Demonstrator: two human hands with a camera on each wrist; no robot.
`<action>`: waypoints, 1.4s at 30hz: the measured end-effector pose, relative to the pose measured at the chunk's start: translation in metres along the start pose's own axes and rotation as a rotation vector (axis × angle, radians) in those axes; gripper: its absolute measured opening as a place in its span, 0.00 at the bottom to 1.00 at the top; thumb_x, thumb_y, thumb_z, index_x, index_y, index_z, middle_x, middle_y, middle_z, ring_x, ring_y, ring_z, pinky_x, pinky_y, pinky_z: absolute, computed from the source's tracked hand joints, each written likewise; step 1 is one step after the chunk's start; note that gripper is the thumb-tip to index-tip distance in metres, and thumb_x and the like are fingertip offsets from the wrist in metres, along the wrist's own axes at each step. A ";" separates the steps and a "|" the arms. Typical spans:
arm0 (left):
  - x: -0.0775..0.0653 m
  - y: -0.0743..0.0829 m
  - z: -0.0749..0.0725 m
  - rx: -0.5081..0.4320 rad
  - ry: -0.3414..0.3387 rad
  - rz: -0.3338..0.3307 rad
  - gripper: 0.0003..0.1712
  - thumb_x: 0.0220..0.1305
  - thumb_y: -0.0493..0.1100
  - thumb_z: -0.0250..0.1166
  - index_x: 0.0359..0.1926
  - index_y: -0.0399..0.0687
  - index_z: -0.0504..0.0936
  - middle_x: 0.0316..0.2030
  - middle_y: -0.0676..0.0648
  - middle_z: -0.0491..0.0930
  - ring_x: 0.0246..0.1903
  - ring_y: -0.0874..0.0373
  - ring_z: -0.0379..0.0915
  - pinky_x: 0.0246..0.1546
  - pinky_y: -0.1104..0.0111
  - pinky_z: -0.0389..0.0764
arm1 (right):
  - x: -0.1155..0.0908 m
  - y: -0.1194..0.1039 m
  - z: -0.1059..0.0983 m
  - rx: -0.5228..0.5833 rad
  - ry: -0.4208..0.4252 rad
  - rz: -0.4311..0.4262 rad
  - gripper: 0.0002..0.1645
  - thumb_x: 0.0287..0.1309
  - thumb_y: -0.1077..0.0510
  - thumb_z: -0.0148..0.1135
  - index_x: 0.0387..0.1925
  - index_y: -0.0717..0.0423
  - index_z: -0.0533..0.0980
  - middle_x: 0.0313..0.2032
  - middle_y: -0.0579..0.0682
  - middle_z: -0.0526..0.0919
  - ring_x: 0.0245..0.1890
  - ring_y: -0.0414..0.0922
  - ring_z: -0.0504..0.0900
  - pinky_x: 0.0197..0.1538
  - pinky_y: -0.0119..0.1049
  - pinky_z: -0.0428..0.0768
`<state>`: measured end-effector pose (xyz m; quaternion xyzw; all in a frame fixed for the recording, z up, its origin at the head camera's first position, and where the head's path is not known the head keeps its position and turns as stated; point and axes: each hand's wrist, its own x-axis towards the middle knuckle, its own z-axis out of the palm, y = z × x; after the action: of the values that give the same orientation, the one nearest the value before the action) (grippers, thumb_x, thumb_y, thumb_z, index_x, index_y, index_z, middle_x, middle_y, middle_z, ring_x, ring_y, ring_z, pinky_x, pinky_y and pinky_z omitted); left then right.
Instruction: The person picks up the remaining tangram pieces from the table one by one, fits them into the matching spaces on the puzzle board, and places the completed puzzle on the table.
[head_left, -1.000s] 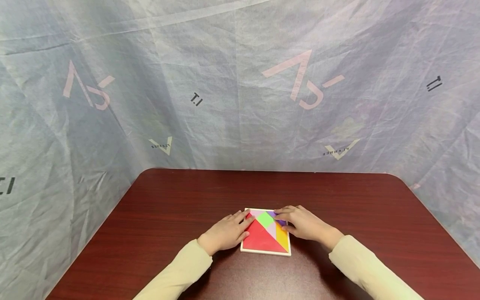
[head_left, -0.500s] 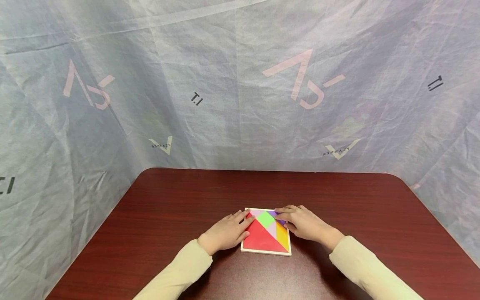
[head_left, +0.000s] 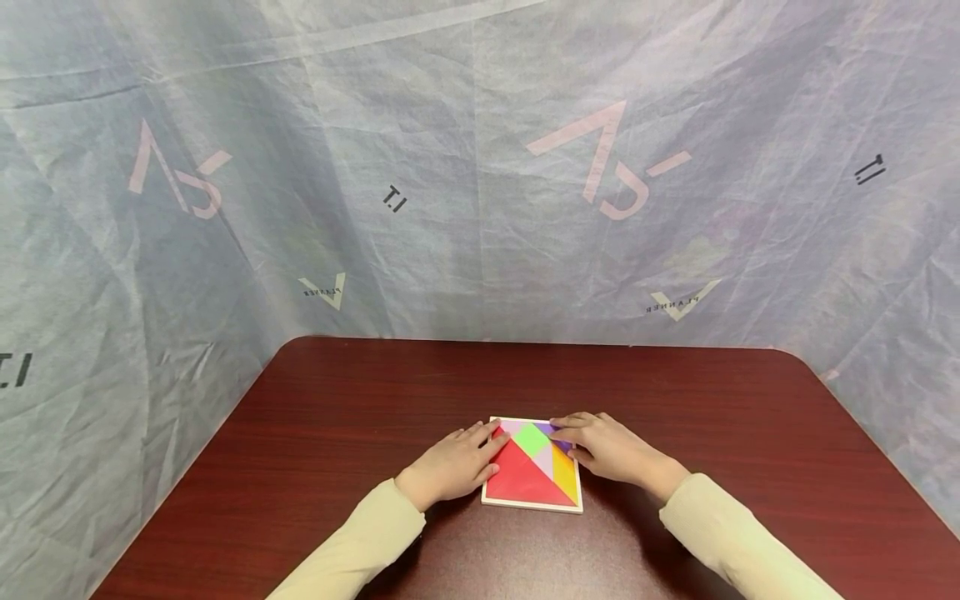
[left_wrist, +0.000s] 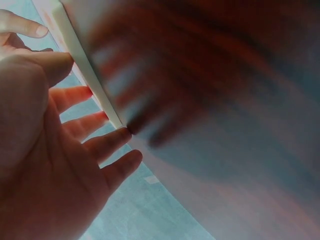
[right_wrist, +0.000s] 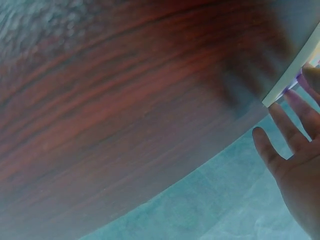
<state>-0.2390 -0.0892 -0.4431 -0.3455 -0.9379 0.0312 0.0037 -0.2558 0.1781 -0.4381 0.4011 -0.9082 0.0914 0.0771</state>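
Note:
A square tangram puzzle (head_left: 522, 481) in a thin white-edged tray (head_left: 531, 506) lies flat on the table, its red, green, pink, yellow and purple pieces fitted together. My left hand (head_left: 450, 467) rests on its left side, with extended fingers over the red and pink pieces. From the right, my right hand (head_left: 611, 447) touches the far right corner, its fingertips on the purple piece (head_left: 562, 437), which they partly cover. In the left wrist view, the left hand's fingers (left_wrist: 112, 142) meet the tray edge (left_wrist: 82, 60). The right wrist view has the right hand's fingers (right_wrist: 287, 122) spread along the opposite edge.
The dark red wood-grain table (head_left: 360, 400) has rounded far corners. A grey printed cloth (head_left: 450, 250) hangs right behind its far edge and along both sides. Pale sleeves cover both forearms.
The right thumb has drawn back slightly from the yellow piece toward the tray's right edge. The left hand and the puzzle stay in place.

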 end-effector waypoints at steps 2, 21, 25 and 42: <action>0.000 0.000 0.000 0.006 0.001 -0.001 0.28 0.67 0.54 0.49 0.66 0.54 0.63 0.65 0.45 0.62 0.63 0.50 0.61 0.58 0.58 0.69 | 0.000 -0.001 -0.001 0.005 -0.003 0.005 0.21 0.49 0.62 0.64 0.48 0.53 0.79 0.53 0.52 0.78 0.53 0.50 0.75 0.45 0.47 0.74; -0.001 0.002 -0.001 0.082 0.038 -0.024 0.28 0.66 0.56 0.50 0.65 0.56 0.64 0.64 0.47 0.63 0.63 0.47 0.62 0.59 0.57 0.68 | -0.019 -0.016 -0.007 0.015 -0.119 0.048 0.32 0.56 0.42 0.57 0.58 0.54 0.71 0.61 0.57 0.68 0.61 0.56 0.67 0.55 0.56 0.69; -0.002 0.003 0.000 0.076 0.027 -0.045 0.28 0.66 0.56 0.49 0.65 0.57 0.63 0.65 0.48 0.62 0.63 0.46 0.60 0.59 0.56 0.68 | -0.021 -0.017 -0.006 0.010 -0.117 0.040 0.32 0.56 0.42 0.56 0.58 0.54 0.70 0.62 0.59 0.68 0.61 0.57 0.66 0.56 0.56 0.68; 0.000 0.006 0.003 0.115 0.062 -0.052 0.27 0.67 0.55 0.49 0.65 0.57 0.65 0.64 0.48 0.64 0.63 0.46 0.62 0.58 0.57 0.69 | -0.018 -0.010 -0.005 0.074 -0.158 0.056 0.31 0.57 0.47 0.57 0.60 0.53 0.68 0.64 0.58 0.65 0.63 0.57 0.64 0.57 0.58 0.66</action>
<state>-0.2351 -0.0852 -0.4461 -0.3213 -0.9426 0.0742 0.0533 -0.2357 0.1856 -0.4364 0.3839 -0.9184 0.0951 -0.0124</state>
